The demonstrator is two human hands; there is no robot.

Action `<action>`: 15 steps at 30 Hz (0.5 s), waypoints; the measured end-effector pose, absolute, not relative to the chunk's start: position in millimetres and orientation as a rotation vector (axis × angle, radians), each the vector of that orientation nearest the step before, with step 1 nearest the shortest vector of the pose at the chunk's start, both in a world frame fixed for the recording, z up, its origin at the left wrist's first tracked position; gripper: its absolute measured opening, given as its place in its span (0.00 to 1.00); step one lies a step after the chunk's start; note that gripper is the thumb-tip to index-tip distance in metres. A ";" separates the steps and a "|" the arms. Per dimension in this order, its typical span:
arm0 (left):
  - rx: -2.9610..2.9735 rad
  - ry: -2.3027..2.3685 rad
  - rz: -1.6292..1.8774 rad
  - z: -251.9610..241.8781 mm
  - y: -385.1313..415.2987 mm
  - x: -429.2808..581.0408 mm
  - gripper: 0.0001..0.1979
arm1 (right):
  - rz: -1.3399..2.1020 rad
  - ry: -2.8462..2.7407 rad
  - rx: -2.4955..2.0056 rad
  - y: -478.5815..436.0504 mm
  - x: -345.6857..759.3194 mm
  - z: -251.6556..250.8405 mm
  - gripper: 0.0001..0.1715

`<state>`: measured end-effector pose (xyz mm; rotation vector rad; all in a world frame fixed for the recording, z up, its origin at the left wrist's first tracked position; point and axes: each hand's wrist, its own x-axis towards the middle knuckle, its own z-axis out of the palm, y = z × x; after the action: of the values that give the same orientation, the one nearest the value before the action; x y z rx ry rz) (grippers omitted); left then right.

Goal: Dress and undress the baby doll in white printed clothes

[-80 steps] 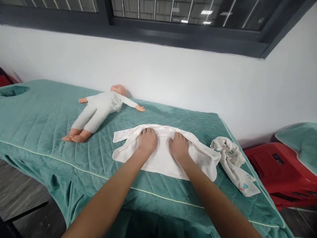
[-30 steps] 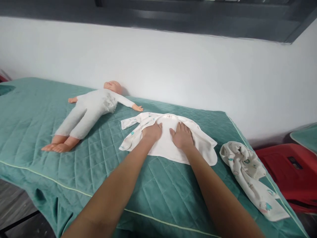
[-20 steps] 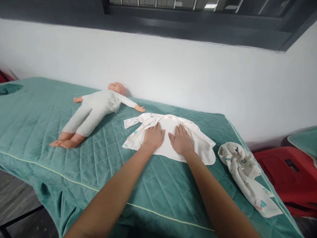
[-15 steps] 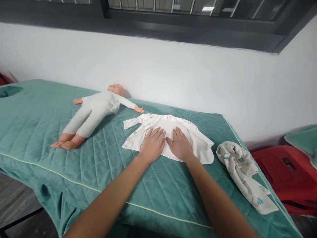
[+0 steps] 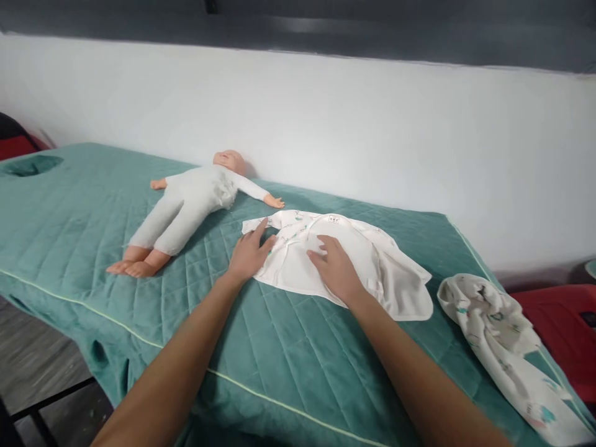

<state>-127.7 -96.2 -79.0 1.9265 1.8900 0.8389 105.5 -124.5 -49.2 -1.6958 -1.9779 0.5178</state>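
Small white printed cotton baby jacket (image 5: 367, 257) lies spread on the teal quilted bed cover (image 5: 288, 347), near the middle, both our hands on it.

We judge the laying-out mostly done: the jacket's body lies flat, collar to the far side, but its right flap is rumpled. Left hand (image 5: 249, 251) rests open, fingers spread, on the left sleeve edge, gripping nothing. Right hand (image 5: 336, 268) presses palm-down on the jacket's middle, also unclenched. The plastic baby doll in a plain white suit (image 5: 186, 202) lies far left, apart from the jacket. A crumpled printed white cloth (image 5: 498, 329) lies right, unfolded. We see no container.
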 end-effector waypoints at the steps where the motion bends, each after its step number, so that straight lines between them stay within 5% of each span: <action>1: 1.923 1.903 0.802 -77.9 -89.0 -127.8 0.33 | 0.521 -1.945 -1.761 -110.4 95.4 -46.9 0.29; 6: 1.811 1.871 0.871 -77.0 -56.9 -140.7 0.31 | 0.538 -1.855 -2.033 -57.5 66.3 -44.5 0.32; 15: 1.784 2.178 0.886 -86.3 -26.6 -152.5 0.22 | 0.633 -1.745 -1.866 -55.5 73.4 -56.3 0.26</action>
<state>-152.5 -26.6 -86.3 1.7837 2.1776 0.8864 73.4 -55.5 -56.3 -1.8662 -1.7446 0.6332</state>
